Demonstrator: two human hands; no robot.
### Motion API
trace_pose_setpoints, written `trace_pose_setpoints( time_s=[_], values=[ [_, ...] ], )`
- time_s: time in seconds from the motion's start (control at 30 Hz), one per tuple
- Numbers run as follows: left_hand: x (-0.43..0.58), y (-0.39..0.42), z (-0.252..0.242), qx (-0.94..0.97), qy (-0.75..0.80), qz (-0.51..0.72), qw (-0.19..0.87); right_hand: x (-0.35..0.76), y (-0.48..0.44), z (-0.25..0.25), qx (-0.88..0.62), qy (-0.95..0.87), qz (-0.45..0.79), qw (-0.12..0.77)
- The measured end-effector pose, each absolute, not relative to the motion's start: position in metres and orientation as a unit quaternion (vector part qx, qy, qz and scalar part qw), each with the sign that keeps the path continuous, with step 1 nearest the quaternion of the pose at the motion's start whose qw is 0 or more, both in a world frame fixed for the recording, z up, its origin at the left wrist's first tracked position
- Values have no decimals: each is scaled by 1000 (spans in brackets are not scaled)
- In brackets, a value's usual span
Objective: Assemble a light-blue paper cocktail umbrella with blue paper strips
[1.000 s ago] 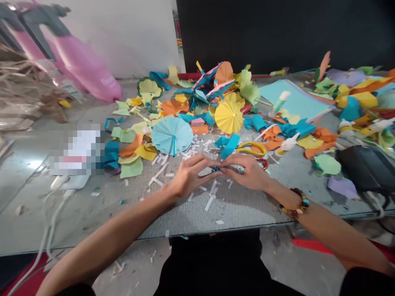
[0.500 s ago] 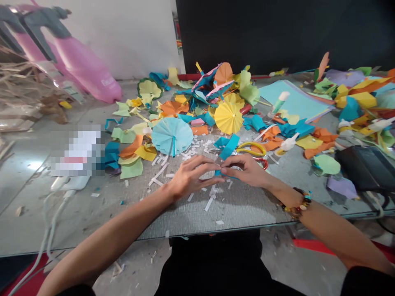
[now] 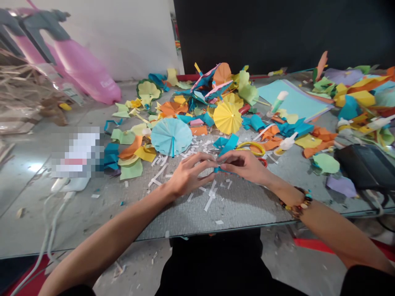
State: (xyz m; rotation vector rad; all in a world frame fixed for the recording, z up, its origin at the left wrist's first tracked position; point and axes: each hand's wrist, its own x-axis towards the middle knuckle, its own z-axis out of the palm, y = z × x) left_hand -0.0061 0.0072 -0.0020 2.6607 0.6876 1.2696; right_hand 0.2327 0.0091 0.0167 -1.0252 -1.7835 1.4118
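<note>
A pink spray bottle [image 3: 89,74] leans at the table's [image 3: 173,224] far left, with a pale-blue pleated paper disc [image 3: 163,137] right of it. At center, amid white paper scraps [image 3: 210,199], the left hand [image 3: 189,174] and right hand [image 3: 247,166] pinch a small blue paper strip [image 3: 217,169] between their fingertips. Yellow-handled scissors [image 3: 258,145] lie just beyond the right hand; a black device [image 3: 364,164] sits farther right.
</note>
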Motion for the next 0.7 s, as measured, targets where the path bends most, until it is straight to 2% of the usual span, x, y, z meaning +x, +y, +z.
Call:
trace_pose_setpoints(
  time_s=[0.2,0.4,0.7],
  values=[
    [-9,12,1,891,241,385,0,235,8,22,-397,-673,547,299],
    [-10,12,8,898,238,360,-89,232,5,21,-402,-724,468,310],
    [-6,8,7,904,235,337,-115,223,-1,18,-410,-739,426,323]
  ],
)
